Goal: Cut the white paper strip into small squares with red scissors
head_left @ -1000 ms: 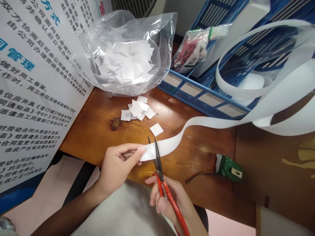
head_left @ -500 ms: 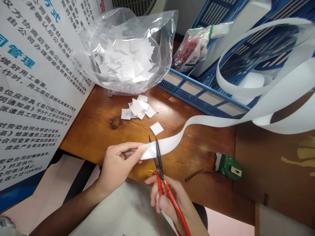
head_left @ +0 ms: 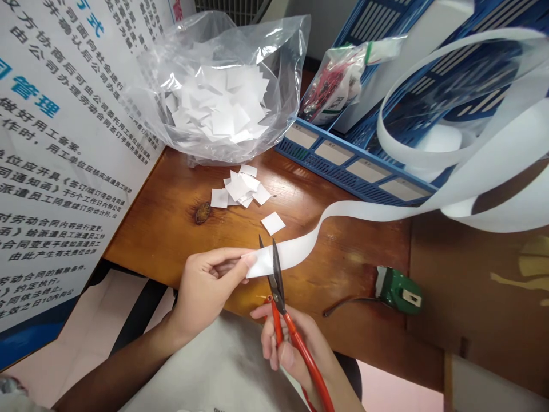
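Between thumb and fingers, my left hand pinches the end of a long white strip. My right hand grips the red handles of a pair of scissors. The dark blades stand apart, with the strip between them just right of my left fingertips. From there the strip runs right and up into large loose loops. One cut white square lies alone just beyond the blade tips. Behind it is a small pile of white squares on the wooden table.
A clear plastic bag full of white squares stands at the back. Right of it is a blue file rack holding a bag of red items. A green tape measure lies on the right. A printed board borders the left.
The scissor blades have opened very slightly wider around the strip. Otherwise both hands and the surrounding things stay almost where they were.
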The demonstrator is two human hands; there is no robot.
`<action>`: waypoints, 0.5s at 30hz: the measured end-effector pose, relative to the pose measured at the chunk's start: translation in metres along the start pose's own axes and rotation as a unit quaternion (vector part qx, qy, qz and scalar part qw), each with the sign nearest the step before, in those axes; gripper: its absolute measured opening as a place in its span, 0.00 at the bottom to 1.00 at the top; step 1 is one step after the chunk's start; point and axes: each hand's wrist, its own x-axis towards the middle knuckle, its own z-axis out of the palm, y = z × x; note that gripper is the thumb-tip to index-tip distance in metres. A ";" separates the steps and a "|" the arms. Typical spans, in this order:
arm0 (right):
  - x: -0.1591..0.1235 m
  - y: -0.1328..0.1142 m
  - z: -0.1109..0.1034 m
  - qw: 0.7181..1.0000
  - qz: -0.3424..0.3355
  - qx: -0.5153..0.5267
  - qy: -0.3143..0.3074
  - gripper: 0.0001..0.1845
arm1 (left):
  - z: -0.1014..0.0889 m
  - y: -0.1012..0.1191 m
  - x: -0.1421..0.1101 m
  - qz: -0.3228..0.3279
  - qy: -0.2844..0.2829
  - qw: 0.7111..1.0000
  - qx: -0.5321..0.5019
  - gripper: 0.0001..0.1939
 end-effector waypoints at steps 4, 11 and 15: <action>-0.005 -0.004 0.003 1.000 0.004 0.006 0.013 0.32 | -0.001 -0.001 0.000 0.000 -0.001 1.000 0.001 0.04; -0.004 -0.006 0.009 0.999 0.030 0.018 0.030 0.32 | -0.002 -0.002 -0.001 -0.010 -0.001 1.000 0.003 0.03; -0.001 -0.010 0.010 0.998 0.047 0.031 0.026 0.32 | -0.002 -0.002 0.000 -0.017 -0.006 1.000 0.006 0.04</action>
